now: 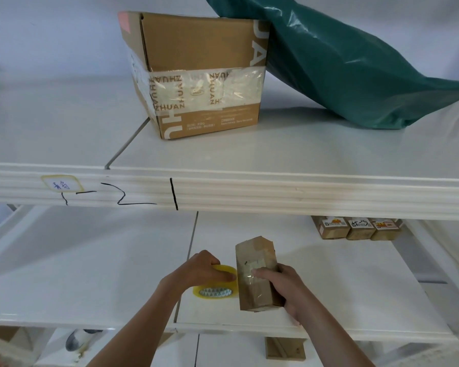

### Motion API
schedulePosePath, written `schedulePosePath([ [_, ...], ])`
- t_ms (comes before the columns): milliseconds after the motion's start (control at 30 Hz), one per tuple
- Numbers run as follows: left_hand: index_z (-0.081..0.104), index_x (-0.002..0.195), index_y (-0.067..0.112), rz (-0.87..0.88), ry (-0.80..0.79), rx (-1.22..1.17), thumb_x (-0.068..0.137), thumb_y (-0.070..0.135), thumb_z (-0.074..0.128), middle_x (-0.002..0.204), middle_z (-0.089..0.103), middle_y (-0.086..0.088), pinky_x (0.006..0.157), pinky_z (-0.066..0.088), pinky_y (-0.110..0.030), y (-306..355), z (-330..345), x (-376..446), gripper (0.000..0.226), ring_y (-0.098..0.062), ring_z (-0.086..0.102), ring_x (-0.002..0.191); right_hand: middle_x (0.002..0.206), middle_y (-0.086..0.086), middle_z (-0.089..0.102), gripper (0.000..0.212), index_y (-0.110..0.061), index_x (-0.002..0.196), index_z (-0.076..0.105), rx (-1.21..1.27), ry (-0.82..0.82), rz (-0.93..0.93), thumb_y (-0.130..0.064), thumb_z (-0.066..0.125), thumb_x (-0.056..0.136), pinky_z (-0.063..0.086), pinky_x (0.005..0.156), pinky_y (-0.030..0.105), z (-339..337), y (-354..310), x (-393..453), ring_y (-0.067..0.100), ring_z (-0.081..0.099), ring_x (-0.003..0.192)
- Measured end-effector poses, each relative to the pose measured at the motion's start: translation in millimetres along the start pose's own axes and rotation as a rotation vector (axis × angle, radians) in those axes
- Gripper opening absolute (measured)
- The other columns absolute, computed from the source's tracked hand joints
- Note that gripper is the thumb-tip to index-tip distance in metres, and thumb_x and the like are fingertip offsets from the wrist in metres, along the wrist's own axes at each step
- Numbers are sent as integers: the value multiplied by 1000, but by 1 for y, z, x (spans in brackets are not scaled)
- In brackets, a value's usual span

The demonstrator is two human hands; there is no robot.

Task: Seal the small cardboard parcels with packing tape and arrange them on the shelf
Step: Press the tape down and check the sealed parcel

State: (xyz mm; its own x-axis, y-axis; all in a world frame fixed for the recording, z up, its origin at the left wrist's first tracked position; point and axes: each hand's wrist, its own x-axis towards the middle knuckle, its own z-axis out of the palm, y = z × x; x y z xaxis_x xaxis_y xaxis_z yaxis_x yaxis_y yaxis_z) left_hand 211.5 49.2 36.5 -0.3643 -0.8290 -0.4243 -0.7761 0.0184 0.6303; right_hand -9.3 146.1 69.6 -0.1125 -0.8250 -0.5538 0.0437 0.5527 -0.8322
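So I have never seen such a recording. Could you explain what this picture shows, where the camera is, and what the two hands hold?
There is no machine here. A person wears one camera on the head, looking forward and down at white shelves. The left hand grips a yellow tape roll on the lower shelf. The right hand holds a small cardboard parcel upright, tape already across it. Three small parcels stand in a row at the back. Above, a big taped box stands against a green plastic bag.
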Motion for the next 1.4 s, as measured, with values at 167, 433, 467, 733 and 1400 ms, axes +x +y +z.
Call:
schedulePosePath([
  [167,60,61,20,-12,21,29,73,62,79,60,58,7,58,43,-22,2,-2,-3,48,-8,59,58,94,8,79,32,-11,111,70,14,-26,-20,-19,81,81,60,90,49,1,-2,2,28,76,92],
  [433,64,67,17,-11,22,58,68,71,77,65,62,5,61,44,-22,4,-8,-2,56,-9,61,63,102,12,78,32,-9,115,69,111,-79,-33,-16,78,85,59,91,50,-2,0,-1,30,75,96],
  [467,64,68,16,-5,27,66,67,74,76,66,62,5,61,44,-23,4,-8,-2,59,-10,61,63,103,12,78,32,-9,116,69,114,-86,-37,-16,77,85,59,92,50,-3,-1,-2,30,75,97],
  [733,58,62,19,27,55,122,71,73,74,63,58,5,61,42,-24,14,-6,-5,57,-11,59,63,115,18,74,44,-7,124,68,204,-153,10,-21,78,83,55,97,57,-13,10,3,36,70,109],
  [1400,61,75,22,-47,85,454,68,82,68,75,61,6,71,48,-29,20,18,5,60,-15,62,77,108,11,75,64,-11,119,60,-10,15,139,-33,90,67,60,90,49,-1,38,30,30,72,99],
])
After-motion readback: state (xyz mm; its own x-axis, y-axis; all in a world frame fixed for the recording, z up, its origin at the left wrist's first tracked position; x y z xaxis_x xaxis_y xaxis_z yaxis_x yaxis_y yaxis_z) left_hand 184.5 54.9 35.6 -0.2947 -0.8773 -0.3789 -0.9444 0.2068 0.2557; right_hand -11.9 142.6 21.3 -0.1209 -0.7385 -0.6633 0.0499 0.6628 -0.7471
